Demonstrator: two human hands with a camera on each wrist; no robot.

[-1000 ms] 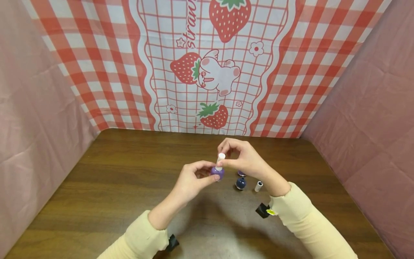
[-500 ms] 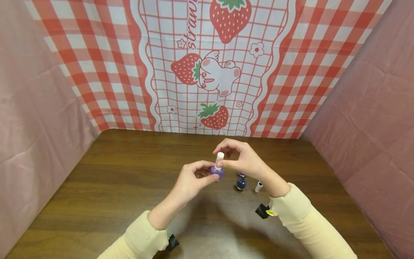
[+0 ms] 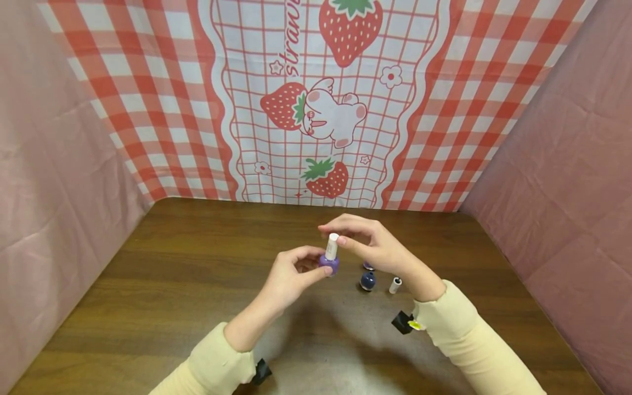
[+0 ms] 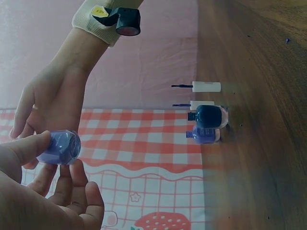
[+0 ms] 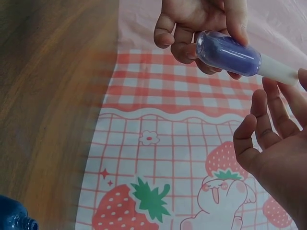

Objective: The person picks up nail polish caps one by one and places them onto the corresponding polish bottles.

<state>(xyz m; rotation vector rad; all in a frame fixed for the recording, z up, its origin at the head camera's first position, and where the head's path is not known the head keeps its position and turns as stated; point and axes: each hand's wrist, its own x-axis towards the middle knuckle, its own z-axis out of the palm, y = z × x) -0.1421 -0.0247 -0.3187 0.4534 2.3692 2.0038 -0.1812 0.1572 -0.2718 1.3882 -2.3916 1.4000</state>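
Observation:
In the head view my left hand holds a small nail polish bottle of purple polish between thumb and fingers, above the table. Its white cap sits on the bottle. My right hand is at the cap, thumb against its right side and fingers reaching behind it. In the right wrist view the right hand's thumb is at the cap's end, fingers on the other side. The left wrist view shows the purple bottle at the left hand; its cap is hidden there.
On the wooden table stand a dark blue nail polish bottle and a purple one, both uncapped. Two white brush caps stand beside them, brushes upward. A strawberry-patterned cloth hangs behind; pink cloth flanks the table.
My right thumb has slid up and right along the cap while the fingers stretch left past it. The left hand and bottle have shifted slightly left.

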